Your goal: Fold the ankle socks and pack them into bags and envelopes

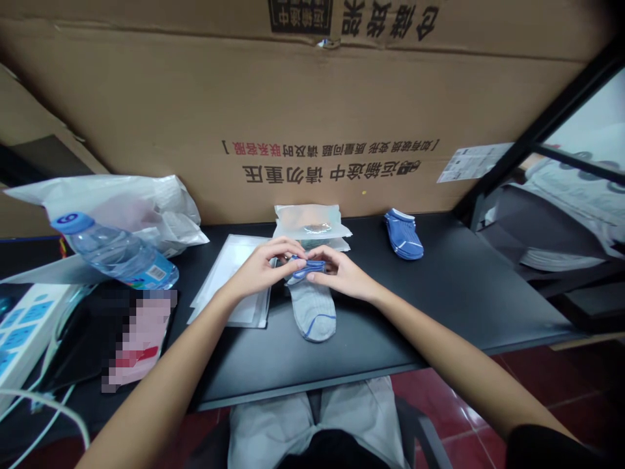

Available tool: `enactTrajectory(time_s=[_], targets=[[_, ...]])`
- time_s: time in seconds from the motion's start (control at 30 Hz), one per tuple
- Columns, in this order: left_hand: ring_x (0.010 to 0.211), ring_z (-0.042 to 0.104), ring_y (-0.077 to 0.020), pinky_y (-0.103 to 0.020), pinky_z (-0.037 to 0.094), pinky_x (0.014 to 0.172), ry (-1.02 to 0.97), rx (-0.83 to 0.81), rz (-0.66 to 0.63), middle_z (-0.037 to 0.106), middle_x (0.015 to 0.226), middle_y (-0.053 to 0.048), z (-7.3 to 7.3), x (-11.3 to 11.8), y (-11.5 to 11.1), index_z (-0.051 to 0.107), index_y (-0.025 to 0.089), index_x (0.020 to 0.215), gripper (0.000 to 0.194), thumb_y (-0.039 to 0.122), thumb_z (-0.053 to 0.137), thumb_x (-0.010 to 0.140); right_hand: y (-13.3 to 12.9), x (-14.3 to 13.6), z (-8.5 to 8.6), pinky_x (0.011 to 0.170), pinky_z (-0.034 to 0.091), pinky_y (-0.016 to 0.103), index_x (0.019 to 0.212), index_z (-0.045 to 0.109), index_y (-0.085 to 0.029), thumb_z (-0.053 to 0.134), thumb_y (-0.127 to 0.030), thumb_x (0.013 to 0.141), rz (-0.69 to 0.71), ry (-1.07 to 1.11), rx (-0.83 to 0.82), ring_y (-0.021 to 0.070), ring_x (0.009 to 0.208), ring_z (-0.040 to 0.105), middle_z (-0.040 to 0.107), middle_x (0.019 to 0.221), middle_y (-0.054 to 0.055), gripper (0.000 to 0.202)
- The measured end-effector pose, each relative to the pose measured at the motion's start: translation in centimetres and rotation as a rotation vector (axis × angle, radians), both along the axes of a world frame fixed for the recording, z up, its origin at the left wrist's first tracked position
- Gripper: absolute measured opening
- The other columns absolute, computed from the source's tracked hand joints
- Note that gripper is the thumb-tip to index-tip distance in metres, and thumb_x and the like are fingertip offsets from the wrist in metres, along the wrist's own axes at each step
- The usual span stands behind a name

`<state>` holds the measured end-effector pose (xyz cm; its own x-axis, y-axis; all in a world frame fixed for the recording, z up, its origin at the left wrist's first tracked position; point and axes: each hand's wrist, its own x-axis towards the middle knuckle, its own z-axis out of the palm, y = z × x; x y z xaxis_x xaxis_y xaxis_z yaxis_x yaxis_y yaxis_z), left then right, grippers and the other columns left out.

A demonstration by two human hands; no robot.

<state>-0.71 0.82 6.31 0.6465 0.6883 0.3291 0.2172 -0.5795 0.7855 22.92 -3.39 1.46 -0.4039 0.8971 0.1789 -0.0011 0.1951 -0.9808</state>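
Grey socks (314,311) with a blue line at the toe lie on the black table, toes toward me. My left hand (273,262) pinches the blue-edged cuff from the left, and my right hand (340,270) grips the same cuff from the right. Just beyond my hands, frosted plastic packets (312,223) lie against the cardboard. A stack of flat clear plastic bags (239,260) is beside my left forearm. Blue socks (404,234) with white trim sit apart to the right. My fingers cover part of the grey socks' cuff.
A large cardboard sheet (312,104) stands along the back of the table (469,286). On the left are a water bottle (122,251), a white plastic bag (170,202), a power strip (24,332) with cables, and a partly blurred pink item (144,332). A black metal frame (551,127) rises at right.
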Motion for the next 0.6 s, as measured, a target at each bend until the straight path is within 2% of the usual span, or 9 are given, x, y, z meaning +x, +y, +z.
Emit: enactTrajectory(time_s=[0.07, 0.17, 0.23, 0.3, 0.37, 0.47, 0.53, 0.6], targets=[[0.106, 0.067, -0.0216, -0.035, 0.053, 0.094, -0.008, -0.021, -0.008, 0.072, 0.115, -0.010, 0.2, -0.2, 0.0, 0.079, 0.021, 0.105, 0.030, 0.047, 0.064, 0.102, 0.0, -0.2, 0.1, 0.102, 0.056, 0.039, 0.117, 0.067, -0.022, 0.080, -0.037, 0.088, -0.034, 0.009, -0.013, 0.0206, 0.110, 0.070, 0.072, 0.120, 0.004, 0.035], [0.107, 0.067, -0.0225, -0.034, 0.053, 0.092, 0.016, -0.022, -0.030, 0.071, 0.122, -0.010, 0.3, -0.4, -0.1, 0.078, 0.023, 0.114, 0.034, 0.048, 0.078, 0.091, 0.0, -0.4, 0.1, 0.103, 0.056, 0.039, 0.115, 0.070, -0.022, 0.079, -0.040, 0.090, -0.058, 0.025, -0.024, 0.0212, 0.109, 0.071, 0.074, 0.116, 0.004, 0.031], [0.104, 0.066, -0.0217, -0.033, 0.053, 0.089, 0.026, 0.006, -0.022, 0.071, 0.121, -0.009, 0.2, -0.2, -0.2, 0.078, 0.022, 0.111, 0.034, 0.043, 0.085, 0.085, 0.0, -0.6, 0.0, 0.104, 0.056, 0.039, 0.114, 0.071, -0.021, 0.078, -0.040, 0.091, -0.054, 0.045, -0.026, 0.0218, 0.111, 0.071, 0.075, 0.117, 0.005, 0.030], [0.100, 0.066, -0.0205, -0.032, 0.052, 0.088, 0.011, 0.019, -0.004, 0.072, 0.116, -0.009, 0.1, 0.0, -0.3, 0.078, 0.020, 0.103, 0.024, 0.041, 0.080, 0.090, -0.1, -0.7, -0.2, 0.105, 0.055, 0.039, 0.113, 0.071, -0.022, 0.079, -0.040, 0.090, -0.055, 0.068, -0.035, 0.0219, 0.113, 0.070, 0.075, 0.118, 0.005, 0.030], [0.099, 0.067, -0.0201, -0.032, 0.053, 0.087, -0.005, 0.003, 0.029, 0.072, 0.114, -0.009, 0.0, 0.1, -0.2, 0.076, 0.020, 0.105, 0.024, 0.042, 0.073, 0.096, -0.2, -0.8, -0.3, 0.104, 0.055, 0.039, 0.114, 0.069, -0.023, 0.081, -0.039, 0.088, -0.082, 0.091, -0.056, 0.0216, 0.112, 0.071, 0.074, 0.120, 0.004, 0.033], [0.090, 0.069, -0.0182, -0.029, 0.053, 0.081, 0.004, -0.012, 0.160, 0.073, 0.109, -0.008, 0.0, -0.4, 0.2, 0.067, 0.021, 0.123, 0.033, 0.046, 0.057, 0.104, -0.1, -0.7, -0.1, 0.105, 0.054, 0.040, 0.116, 0.067, -0.025, 0.083, -0.037, 0.085, -0.150, 0.091, -0.087, 0.0214, 0.111, 0.070, 0.073, 0.121, 0.003, 0.037], [0.074, 0.066, -0.0158, -0.027, 0.048, 0.070, 0.123, 0.078, 0.289, 0.071, 0.092, -0.002, 0.0, -1.1, 0.6, 0.062, 0.022, 0.121, 0.031, 0.046, 0.053, 0.104, -0.1, -0.6, 0.1, 0.107, 0.053, 0.041, 0.115, 0.068, -0.025, 0.082, -0.036, 0.084, -0.186, 0.089, -0.101, 0.0221, 0.113, 0.069, 0.074, 0.120, 0.003, 0.036], [0.062, 0.060, -0.0158, -0.026, 0.039, 0.061, 0.332, 0.202, 0.380, 0.064, 0.074, 0.003, -0.1, -1.9, 0.9, 0.058, 0.023, 0.113, 0.028, 0.047, 0.060, 0.099, 0.0, -0.5, 0.3, 0.109, 0.052, 0.042, 0.114, 0.069, -0.024, 0.082, -0.036, 0.084, -0.211, 0.123, -0.125, 0.0229, 0.113, 0.069, 0.075, 0.118, 0.003, 0.035]])
